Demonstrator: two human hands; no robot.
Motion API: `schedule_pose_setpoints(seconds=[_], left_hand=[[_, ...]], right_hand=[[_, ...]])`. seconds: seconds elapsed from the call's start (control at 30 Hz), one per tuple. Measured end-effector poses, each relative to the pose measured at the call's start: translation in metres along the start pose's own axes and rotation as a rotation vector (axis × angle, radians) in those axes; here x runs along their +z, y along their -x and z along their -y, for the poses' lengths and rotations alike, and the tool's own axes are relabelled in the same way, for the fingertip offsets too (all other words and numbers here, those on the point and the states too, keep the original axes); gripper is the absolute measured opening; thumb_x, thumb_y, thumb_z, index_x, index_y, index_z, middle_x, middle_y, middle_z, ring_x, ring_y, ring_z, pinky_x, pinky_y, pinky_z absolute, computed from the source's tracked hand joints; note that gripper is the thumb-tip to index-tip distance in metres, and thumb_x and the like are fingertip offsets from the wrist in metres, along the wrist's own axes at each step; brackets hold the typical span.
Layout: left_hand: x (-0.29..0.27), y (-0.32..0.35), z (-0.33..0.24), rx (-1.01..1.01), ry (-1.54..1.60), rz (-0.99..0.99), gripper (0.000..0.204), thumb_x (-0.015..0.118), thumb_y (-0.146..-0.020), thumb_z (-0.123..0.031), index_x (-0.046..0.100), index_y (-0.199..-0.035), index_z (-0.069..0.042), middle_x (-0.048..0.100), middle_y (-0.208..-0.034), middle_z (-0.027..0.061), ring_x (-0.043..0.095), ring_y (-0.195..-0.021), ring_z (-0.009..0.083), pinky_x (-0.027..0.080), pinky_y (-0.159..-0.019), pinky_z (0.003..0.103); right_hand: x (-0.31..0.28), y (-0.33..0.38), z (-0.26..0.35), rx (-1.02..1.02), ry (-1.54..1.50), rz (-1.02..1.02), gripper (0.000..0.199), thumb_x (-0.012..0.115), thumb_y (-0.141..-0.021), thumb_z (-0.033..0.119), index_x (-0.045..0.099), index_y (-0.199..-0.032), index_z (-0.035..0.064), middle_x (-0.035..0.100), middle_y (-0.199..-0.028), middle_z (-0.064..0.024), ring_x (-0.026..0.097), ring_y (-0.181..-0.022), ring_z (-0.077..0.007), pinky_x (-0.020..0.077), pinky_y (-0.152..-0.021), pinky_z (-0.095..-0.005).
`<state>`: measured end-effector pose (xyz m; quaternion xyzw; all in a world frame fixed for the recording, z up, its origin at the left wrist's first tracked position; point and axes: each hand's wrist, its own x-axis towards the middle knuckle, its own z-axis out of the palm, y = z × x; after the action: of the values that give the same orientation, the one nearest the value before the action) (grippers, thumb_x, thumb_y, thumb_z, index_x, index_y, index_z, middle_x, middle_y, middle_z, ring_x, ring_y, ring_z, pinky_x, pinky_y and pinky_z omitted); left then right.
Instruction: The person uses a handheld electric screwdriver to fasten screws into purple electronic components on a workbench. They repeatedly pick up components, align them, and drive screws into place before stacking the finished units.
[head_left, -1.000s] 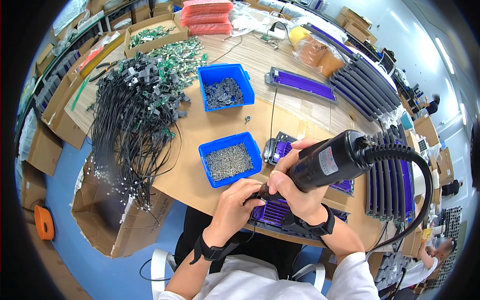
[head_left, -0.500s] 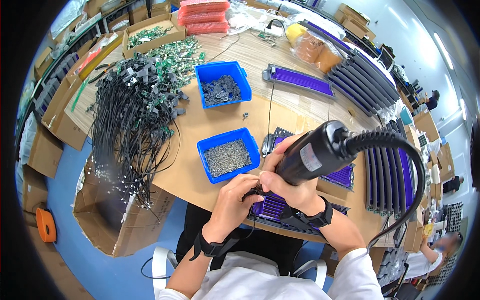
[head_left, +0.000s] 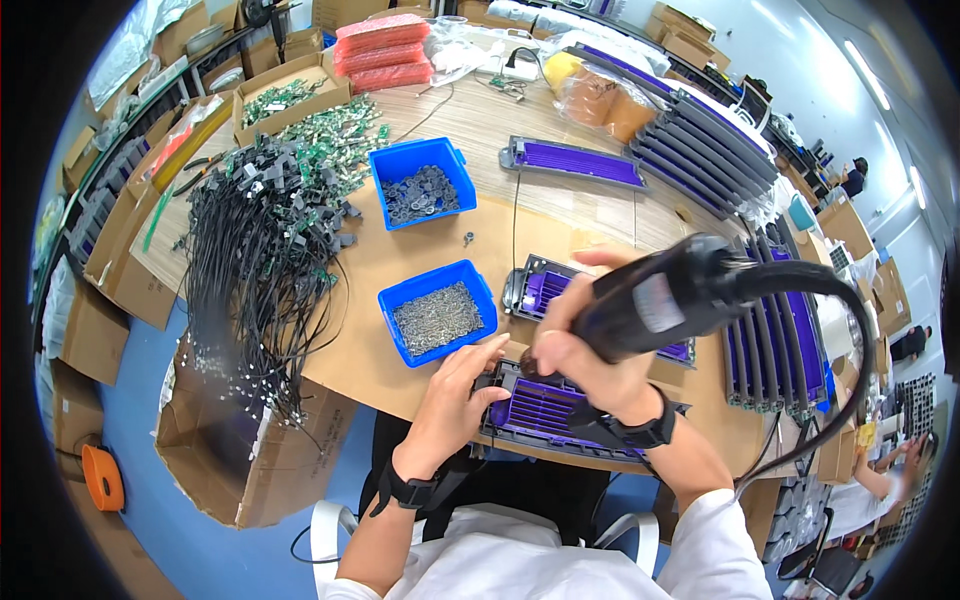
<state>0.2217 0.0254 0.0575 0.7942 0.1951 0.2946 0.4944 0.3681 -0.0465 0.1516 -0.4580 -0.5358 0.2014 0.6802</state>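
My right hand (head_left: 592, 368) is wrapped round a black electric screwdriver (head_left: 650, 302), tilted, its coiled cord running off to the right. Its lower end points at a purple and black slatted panel (head_left: 540, 412) at the table's near edge; the tip is hidden, so contact cannot be told. My left hand (head_left: 447, 402) lies at the left end of that panel, fingers stretched out and thumb apart, holding nothing I can see. Just beyond it stands a blue bin of small screws (head_left: 437, 266). A second similar panel (head_left: 545, 287) lies behind the screwdriver, partly covered.
Another blue bin (head_left: 420, 225) holds dark small parts. Black cables (head_left: 235, 250) with grey connectors heap at the left, beside green circuit boards (head_left: 335, 125). Stacked panels (head_left: 700, 160) stand at the right, one panel (head_left: 575, 163) lies at the back, and a carton (head_left: 285, 460) sits below the table's left edge.
My left fingers have opened and come away from the screwdriver's lower end. My right hand and the screwdriver now sit farther from my left hand. The whole view has shifted slightly.
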Motion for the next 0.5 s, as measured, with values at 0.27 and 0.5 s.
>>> schedule_pose_setpoints(seconds=[0.27,0.5], left_hand=[[0.008,0.001,-0.015,0.008,-0.182,0.057,0.037,0.075,-0.074,-0.008,0.054,-0.102,0.0,0.054,-0.097,0.0132,0.05,-0.09,0.03,0.043,-0.08,0.036],[-0.004,0.01,-0.024,0.0,-0.004,0.09,0.031,0.074,-0.072,-0.003,0.057,-0.097,-0.003,0.056,-0.087,0.0095,0.054,-0.081,0.029,0.044,-0.072,0.035]], right_hand=[[-0.059,0.033,0.043,-0.081,0.076,-0.189,0.062,0.066,-0.075,-0.007,0.033,-0.128,-0.0027,0.057,-0.066,-0.0071,0.057,-0.054,-0.0144,0.0479,-0.054,-0.0258],[-0.104,0.072,0.087,-0.342,0.224,-0.48,0.065,0.069,-0.078,0.013,0.032,-0.131,0.0047,0.048,-0.065,-0.004,0.048,-0.048,-0.0139,0.0458,-0.053,-0.0303]])
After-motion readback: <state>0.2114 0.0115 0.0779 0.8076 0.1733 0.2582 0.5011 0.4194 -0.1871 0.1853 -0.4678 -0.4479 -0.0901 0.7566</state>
